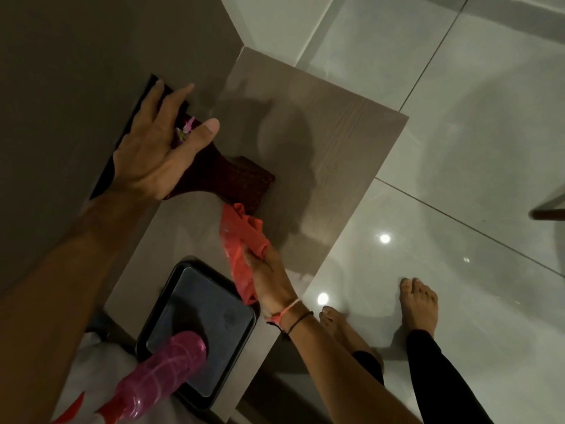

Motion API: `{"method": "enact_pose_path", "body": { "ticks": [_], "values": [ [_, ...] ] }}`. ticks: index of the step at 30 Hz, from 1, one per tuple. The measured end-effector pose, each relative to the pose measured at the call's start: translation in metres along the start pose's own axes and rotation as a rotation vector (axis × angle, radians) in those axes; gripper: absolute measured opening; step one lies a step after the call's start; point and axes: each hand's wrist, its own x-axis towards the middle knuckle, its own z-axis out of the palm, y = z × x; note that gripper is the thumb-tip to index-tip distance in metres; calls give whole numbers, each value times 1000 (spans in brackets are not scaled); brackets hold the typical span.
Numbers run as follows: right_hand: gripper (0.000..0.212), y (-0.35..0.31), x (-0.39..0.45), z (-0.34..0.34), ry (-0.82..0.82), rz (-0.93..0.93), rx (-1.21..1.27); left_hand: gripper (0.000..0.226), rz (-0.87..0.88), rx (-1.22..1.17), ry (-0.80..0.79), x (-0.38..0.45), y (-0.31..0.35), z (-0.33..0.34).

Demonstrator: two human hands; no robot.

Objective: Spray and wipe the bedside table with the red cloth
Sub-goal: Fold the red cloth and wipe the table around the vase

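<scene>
The grey wood-grain bedside table (336,142) runs from lower left to upper right. My right hand (269,283) grips the crumpled red cloth (241,237), which lies pressed on the tabletop near its middle. My left hand (153,154) is wrapped over the top of a dark red ornament (241,182) with a flared patterned base, which stands at the table's wall side just beyond the cloth. Small pink flowers (188,125) show between my fingers. A pink spray bottle (159,368) stands on a black tray (241,338) at the near end of the table.
A brown wall (76,56) borders the table on the left. Glossy pale floor tiles (458,148) lie to the right, with my bare feet (419,304) beside the table's edge. A dark furniture leg (547,214) shows at the far right.
</scene>
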Motion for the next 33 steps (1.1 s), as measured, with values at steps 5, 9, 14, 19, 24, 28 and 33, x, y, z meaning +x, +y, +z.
{"method": "enact_pose_path", "body": {
  "ticks": [5, 9, 14, 19, 24, 28, 33],
  "values": [
    [52, 16, 0, -7, 151, -234, -189, 93, -4, 9, -6, -2, 5, 1],
    [51, 12, -17, 35, 58, -164, -313, 94, -30, -24, -14, 0, 4, -2],
    [44, -31, -29, 9, 257, -148, -146, 94, -40, -51, 9, 1, 3, -1],
    [66, -243, -70, 21, 438, -789, 564, 89, -39, -20, 28, 3, -2, 1],
    [70, -214, -54, 60, 332, -741, 395, 87, -9, 27, 61, -2, 0, 6],
    [64, -241, -49, 58, 420, -839, 247, 94, 43, 93, 58, -4, 7, 7],
    [55, -285, -23, 47, 461, -1050, -33, 99, 110, 151, 53, 1, 8, 5]
  ]
}}
